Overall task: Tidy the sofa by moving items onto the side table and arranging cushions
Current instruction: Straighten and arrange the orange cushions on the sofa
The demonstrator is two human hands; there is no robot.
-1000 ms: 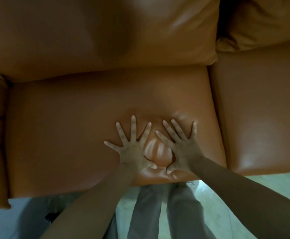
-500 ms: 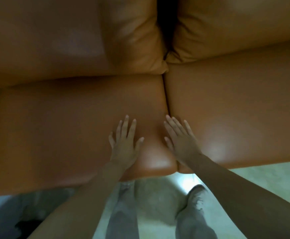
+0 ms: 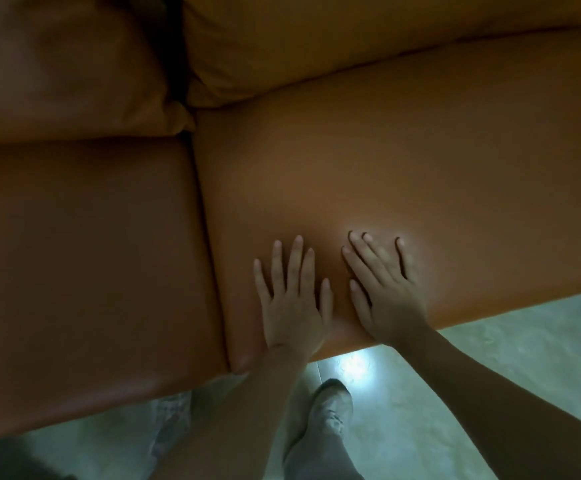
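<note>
Head view: left hand (image 3: 291, 306) and right hand (image 3: 384, 296) lie flat, fingers (image 3: 297, 261) straight and slightly spread, on the right seat cushion (image 3: 403, 174).

Pale glossy floor (image 3: 510, 358) below; bright light glare (image 3: 355, 367) on it; grey trouser leg (image 3: 320, 441).

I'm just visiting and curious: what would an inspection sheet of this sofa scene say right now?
Surface: right seat cushion, orange leather, smooth, bears both hands.
Job's things: left seat cushion beside it; two back cushions behind; side table not in view.
Clutter: nothing seen.
Hands: left hand and right hand flat, fingers straight, near the front edge.
Cables: nothing seen.
Surroundings: pale tiled floor; the person's legs.
</note>
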